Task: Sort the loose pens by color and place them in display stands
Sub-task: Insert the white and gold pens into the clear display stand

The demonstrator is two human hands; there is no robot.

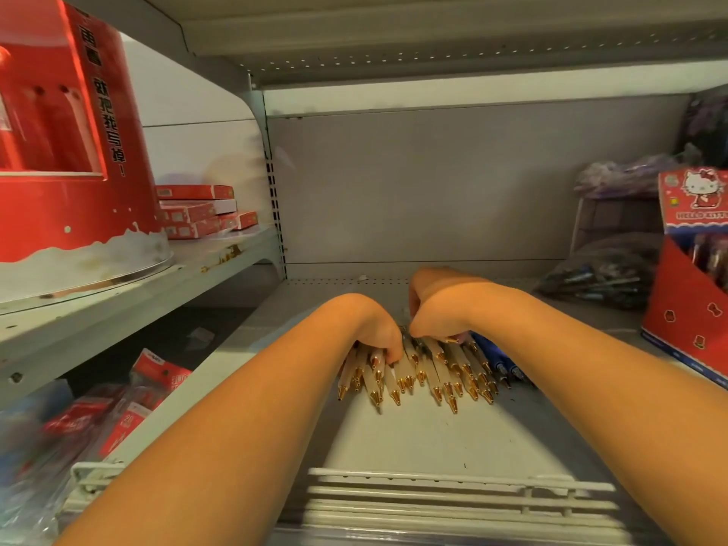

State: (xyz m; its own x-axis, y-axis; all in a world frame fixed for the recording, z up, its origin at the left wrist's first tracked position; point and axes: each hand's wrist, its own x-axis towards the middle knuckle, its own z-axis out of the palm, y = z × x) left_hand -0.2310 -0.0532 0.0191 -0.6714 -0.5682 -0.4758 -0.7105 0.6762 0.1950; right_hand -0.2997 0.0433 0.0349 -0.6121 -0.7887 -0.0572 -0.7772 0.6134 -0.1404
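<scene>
Several white pens [429,374] with gold tips lie in a loose pile on the grey shelf [425,435], tips pointing toward me. A few blue pens [498,358] lie at the pile's right side. My left hand [376,329] is bent down over the left part of the pile, fingers curled among the white pens. My right hand [441,305] is curled over the pile's far end, fingers hidden behind the hand. A red Hello Kitty display stand [687,293] with pens in it sits at the right.
A large red round display stand [71,159] and red boxes [197,210] sit on the left shelf. Bags of dark pens [598,279] lie at the back right. Packaged goods [114,411] fill the lower left. A white wire rail [453,494] edges the shelf front.
</scene>
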